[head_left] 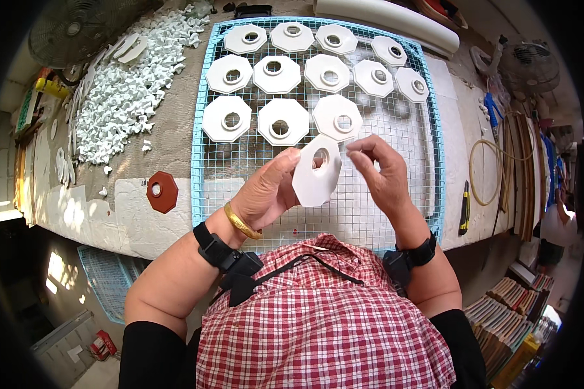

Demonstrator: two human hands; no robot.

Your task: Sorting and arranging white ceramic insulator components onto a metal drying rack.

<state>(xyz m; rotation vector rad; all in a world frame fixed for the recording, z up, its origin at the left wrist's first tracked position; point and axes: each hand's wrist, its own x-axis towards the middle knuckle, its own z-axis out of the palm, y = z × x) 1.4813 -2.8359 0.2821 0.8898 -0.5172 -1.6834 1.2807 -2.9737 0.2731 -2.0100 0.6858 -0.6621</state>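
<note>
My left hand [274,185] grips a white octagonal plate [319,185] by its left edge, thumb on top. The plate is tilted up, and a raised round collar surrounds the hole near its far end. Just right of it is my right hand [384,170], raised and apart from the plate. Its thumb and forefinger are drawn together in a pinch; whatever is between the tips, if anything, is too small to make out. Several similar white octagonal plates [278,82] lie in rows on a blue wire rack [253,159] beyond my hands.
A heap of small white pieces [120,97] covers the table's far left. Nearer lies a reddish-brown octagonal plate [162,200]. On the right are a yellow-and-black utility knife [464,209] and a looped hose [479,175]. A white roll [396,24] lies behind the rack.
</note>
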